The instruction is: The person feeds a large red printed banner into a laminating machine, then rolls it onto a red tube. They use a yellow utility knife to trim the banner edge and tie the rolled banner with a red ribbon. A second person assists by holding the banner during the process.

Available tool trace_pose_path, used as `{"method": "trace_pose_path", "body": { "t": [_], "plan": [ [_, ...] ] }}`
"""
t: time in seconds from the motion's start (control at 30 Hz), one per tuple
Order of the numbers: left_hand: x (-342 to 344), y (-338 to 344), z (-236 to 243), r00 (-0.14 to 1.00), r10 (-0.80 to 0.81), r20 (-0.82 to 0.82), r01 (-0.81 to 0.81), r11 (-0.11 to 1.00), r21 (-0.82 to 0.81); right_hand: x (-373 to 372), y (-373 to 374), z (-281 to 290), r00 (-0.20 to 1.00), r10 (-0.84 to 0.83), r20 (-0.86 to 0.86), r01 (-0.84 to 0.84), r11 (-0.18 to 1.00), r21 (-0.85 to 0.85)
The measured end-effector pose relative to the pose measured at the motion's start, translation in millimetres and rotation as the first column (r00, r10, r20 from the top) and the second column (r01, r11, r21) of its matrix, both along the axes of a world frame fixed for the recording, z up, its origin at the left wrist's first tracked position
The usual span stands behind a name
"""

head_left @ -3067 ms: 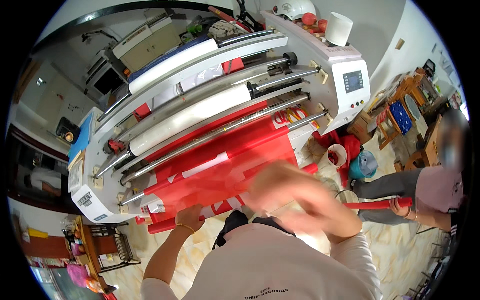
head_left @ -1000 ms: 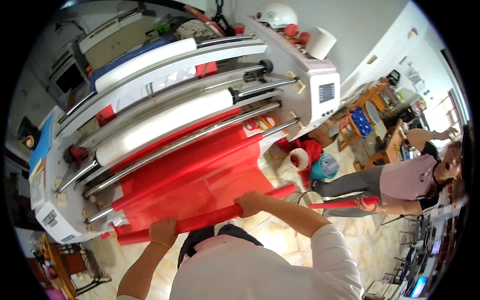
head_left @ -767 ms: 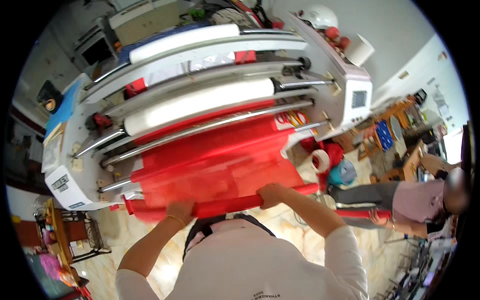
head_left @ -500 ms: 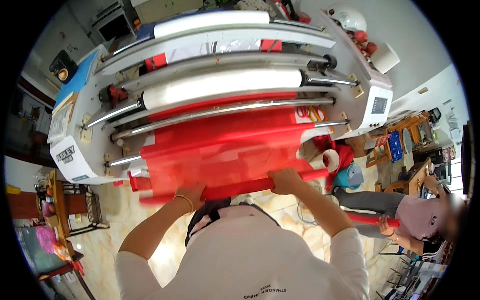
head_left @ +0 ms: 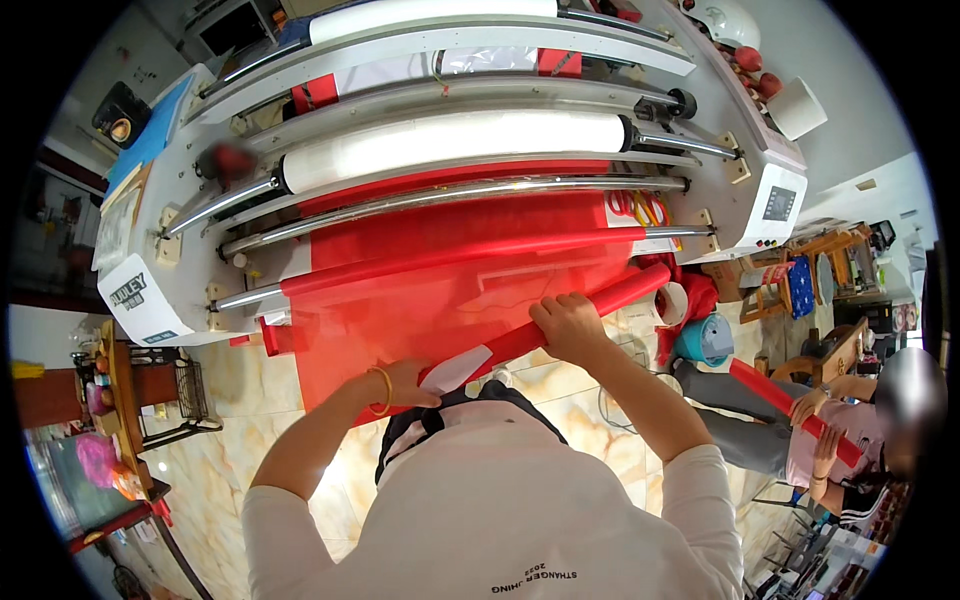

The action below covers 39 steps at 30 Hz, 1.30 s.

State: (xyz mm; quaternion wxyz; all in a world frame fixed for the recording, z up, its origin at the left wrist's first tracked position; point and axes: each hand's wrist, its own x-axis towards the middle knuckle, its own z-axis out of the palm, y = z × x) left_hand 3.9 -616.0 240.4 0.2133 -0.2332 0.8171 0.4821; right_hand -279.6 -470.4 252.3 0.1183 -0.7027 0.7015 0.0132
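A red roll of sheet material [head_left: 515, 342] slants across in front of my body, its right end higher and farther away. My right hand [head_left: 568, 325] is closed over the roll right of its middle. Toward the left end, my left hand [head_left: 405, 384], with a yellow band at the wrist, grips it, fingers partly hidden. Beside that hand a white patch [head_left: 455, 370] shows on the roll. A thin, see-through red sheet [head_left: 400, 310] stretches from the roll up to a red-covered bar [head_left: 460, 261] on the wide white roller machine [head_left: 140, 290].
A white roll [head_left: 455, 150] spans the machine above metal bars. At right, a person in pink [head_left: 840, 440] holds another red roll [head_left: 765, 385] in both hands. A teal bucket [head_left: 703, 341] stands near red cloth [head_left: 685, 315]. A shelf [head_left: 128, 410] is at left.
The roll has tilted, its right end rising, and the white patch has come into view. My right hand moved up. The other person's roll has swung to a slant, now in both hands.
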Motion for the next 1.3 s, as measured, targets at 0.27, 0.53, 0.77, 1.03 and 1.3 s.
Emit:
{"method": "trace_pose_path", "body": {
  "t": [0.27, 0.53, 0.77, 1.03, 1.3],
  "plan": [
    [-21.0, -15.2, -5.3, 1.000, 0.020, 0.017, -0.017, 0.985, -0.173, -15.8, -19.3, -3.8, 0.998, 0.010, -0.055, -0.013, 0.999, -0.047],
    [-46.1, -28.2, 2.8, 0.999, -0.005, 0.038, 0.015, 0.961, -0.278, -24.3, -28.6, -5.6, 0.999, -0.040, 0.015, 0.040, 0.999, 0.033],
    [-64.5, -26.3, -0.9, 0.997, -0.032, -0.068, -0.002, 0.895, -0.447, -37.9, -29.8, -0.8, 0.993, -0.120, 0.009, 0.117, 0.978, 0.175],
    [-71.3, -41.9, -22.3, 0.984, -0.141, -0.107, 0.019, 0.688, -0.725, -51.1, -36.0, 11.2, 0.965, -0.262, 0.020, 0.248, 0.932, 0.264],
    [-68.6, -45.0, -10.9, 0.961, -0.199, -0.191, -0.001, 0.691, -0.723, -151.9, 50.9, -52.5, 0.695, -0.651, 0.305, 0.709, 0.691, -0.142]
  ]
}}
